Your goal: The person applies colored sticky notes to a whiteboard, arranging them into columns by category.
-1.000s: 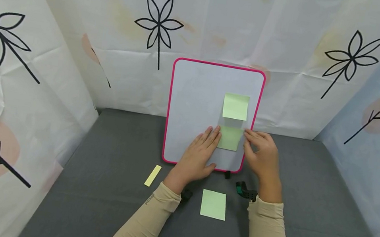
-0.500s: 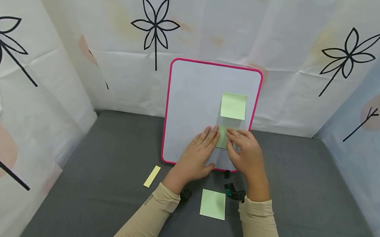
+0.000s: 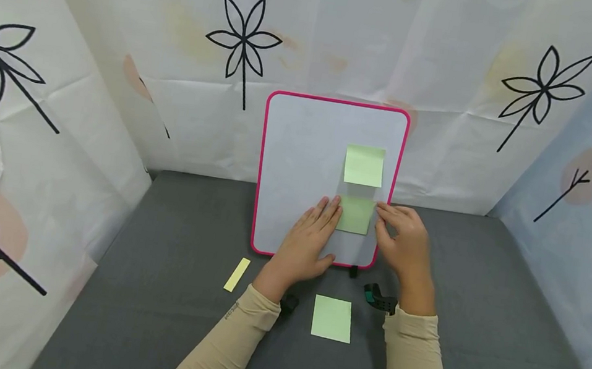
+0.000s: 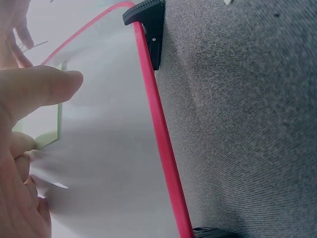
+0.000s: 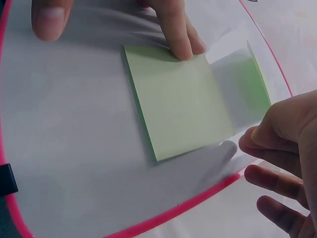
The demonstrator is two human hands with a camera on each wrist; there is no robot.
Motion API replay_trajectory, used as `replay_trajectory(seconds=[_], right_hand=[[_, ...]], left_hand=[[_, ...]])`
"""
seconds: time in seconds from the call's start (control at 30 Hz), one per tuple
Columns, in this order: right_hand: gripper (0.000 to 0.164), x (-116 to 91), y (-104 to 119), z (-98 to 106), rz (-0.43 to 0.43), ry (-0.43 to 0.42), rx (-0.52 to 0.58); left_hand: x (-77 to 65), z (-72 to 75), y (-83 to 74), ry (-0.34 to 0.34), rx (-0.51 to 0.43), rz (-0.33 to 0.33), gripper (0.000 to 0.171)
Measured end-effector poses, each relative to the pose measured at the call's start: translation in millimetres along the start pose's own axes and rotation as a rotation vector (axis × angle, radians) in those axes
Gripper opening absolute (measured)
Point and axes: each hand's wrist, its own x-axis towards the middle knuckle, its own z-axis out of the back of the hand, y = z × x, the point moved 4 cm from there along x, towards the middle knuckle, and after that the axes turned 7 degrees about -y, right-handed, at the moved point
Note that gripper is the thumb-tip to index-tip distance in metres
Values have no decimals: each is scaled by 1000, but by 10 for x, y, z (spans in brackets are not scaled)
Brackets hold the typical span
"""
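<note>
A whiteboard [image 3: 301,148] with a pink frame stands upright, carrying two pale green sticky notes one above the other. The left hand [image 3: 304,242] lies against the board with straight fingers, its fingertips pressing the left edge of the lower sticky note [image 3: 355,216]. Beside that note's right edge is the right hand [image 3: 409,240]. In the right wrist view, the right hand's thumb and index finger meet near the note's corner, with nothing showing between them, while the other fingers are loosely bent. The upper sticky note [image 3: 364,165] has its lower edge standing off the board.
On the grey table [image 3: 191,214] before the board lies another green sticky note [image 3: 332,319], between the forearms. A narrow yellow strip [image 3: 236,274] is left of it. Black feet [image 4: 151,29] support the board's lower edge. A patterned cloth backdrop [image 3: 338,34] rises behind.
The right hand moved left over the lower sticky note, then back right to its right edge. The left hand has stayed in place on the board.
</note>
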Motion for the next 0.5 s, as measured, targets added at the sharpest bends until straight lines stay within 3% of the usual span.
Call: replay_trajectory(seconds=[0.3,0.5], right_hand=[[26,14,123,-110,64,51,22],[27,-16,28,-61,-1,23,1]], left_hand=[[-15,13,-3,3,-5,2,104],[-12,-2,0,7,-1,2,104]])
